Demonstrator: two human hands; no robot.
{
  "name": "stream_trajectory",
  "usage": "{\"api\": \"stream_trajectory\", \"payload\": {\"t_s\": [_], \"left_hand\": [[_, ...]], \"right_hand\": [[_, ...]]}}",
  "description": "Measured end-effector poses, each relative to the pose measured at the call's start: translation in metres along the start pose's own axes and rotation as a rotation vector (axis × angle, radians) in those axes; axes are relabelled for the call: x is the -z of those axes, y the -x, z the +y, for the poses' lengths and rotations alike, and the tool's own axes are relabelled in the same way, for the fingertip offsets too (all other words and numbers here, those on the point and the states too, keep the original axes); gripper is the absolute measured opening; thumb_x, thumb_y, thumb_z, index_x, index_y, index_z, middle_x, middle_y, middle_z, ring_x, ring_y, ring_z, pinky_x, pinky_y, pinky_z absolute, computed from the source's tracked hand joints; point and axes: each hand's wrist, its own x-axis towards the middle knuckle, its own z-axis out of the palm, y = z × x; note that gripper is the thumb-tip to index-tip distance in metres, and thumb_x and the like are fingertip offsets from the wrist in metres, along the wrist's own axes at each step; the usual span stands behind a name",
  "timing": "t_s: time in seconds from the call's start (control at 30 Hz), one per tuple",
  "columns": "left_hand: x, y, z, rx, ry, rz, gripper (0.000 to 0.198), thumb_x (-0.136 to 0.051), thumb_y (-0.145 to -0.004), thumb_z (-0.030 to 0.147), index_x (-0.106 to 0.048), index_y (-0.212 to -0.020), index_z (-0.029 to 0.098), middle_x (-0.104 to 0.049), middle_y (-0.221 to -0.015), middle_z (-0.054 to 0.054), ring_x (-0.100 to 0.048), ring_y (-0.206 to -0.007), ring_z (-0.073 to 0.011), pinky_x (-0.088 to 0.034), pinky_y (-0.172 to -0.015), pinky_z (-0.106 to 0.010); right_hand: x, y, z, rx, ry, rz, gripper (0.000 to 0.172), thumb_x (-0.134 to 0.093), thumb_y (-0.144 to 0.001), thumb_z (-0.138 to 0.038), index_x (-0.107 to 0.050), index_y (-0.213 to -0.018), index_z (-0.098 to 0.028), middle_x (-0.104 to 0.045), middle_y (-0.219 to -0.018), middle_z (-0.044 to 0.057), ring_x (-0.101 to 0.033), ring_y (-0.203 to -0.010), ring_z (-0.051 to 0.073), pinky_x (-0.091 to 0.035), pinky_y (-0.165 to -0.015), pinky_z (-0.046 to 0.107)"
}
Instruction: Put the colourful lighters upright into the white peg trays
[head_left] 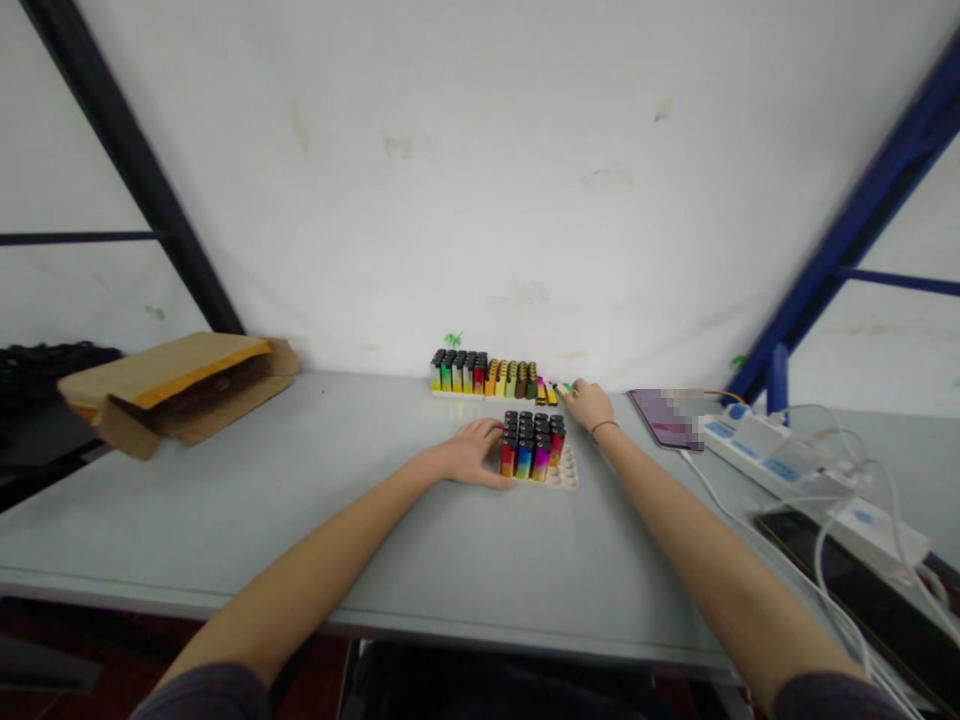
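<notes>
Head view, left hand: I am seeing the left hand lying on the table, fingers loosely together, clamped on nothing, its fingertips touching the left side of the near tray.
Head view, near tray: the white tray is standing between the two hands, lighters upright in it, filling its left and middle part; the right end is showing bare sockets.
Head view, right hand: the right hand is reaching past the near tray toward the far row, its fingers closing on a small green lighter; whether the pinch is complete I cannot tell, the spot being too small.
Head view, far row: a second row of lighters is standing against the wall, long axis running left to right; its right end is lying just beside the right hand.
Head view, key relation: I am judging the right hand nearer to the far row; the near tray is lying just behind and left of it.
Head view, surroundings: a cardboard box is lying open at far left; a phone, power strip and white cables are sitting at right.
</notes>
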Motion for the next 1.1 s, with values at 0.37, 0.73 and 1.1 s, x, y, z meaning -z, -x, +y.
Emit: {"api": "stream_trajectory", "payload": {"t_s": [0.37, 0.73, 1.1], "left_hand": [[-0.001, 0.001, -0.003, -0.005, 0.010, 0.004, 0.096, -0.064, -0.068, 0.073, -0.039, -0.138, 0.013, -0.038, -0.144, -0.019, -0.032, -0.135, -0.0387, -0.024, -0.113, -0.046], [-0.001, 0.000, -0.001, 0.003, 0.013, 0.002, 0.097, -0.062, -0.067, 0.074, -0.040, -0.137, 0.010, -0.038, -0.144, -0.021, -0.032, -0.134, -0.0401, -0.024, -0.113, -0.048], [0.001, 0.000, 0.002, 0.001, 0.016, 0.013, 0.095, -0.063, -0.067, 0.073, -0.040, -0.137, 0.014, -0.037, -0.145, -0.018, -0.032, -0.135, -0.0389, -0.023, -0.113, -0.047]], "right_hand": [[-0.005, -0.010, 0.023, -0.089, -0.293, 0.160, 0.035, -0.048, -0.085, -0.023, -0.058, -0.116, -0.011, -0.071, -0.103, 0.012, -0.065, -0.097, 0.023, -0.045, -0.079, 0.028], [0.002, -0.018, 0.020, 0.014, -0.079, 0.016, 0.033, -0.046, -0.085, -0.013, -0.072, -0.105, -0.013, -0.071, -0.109, 0.013, -0.064, -0.104, 0.024, -0.044, -0.086, 0.027], [-0.007, 0.008, -0.008, 0.558, 0.023, 0.001, 0.045, -0.050, -0.086, -0.022, -0.056, -0.131, -0.017, -0.057, -0.135, 0.010, -0.048, -0.121, 0.025, -0.035, -0.102, 0.036]]}}
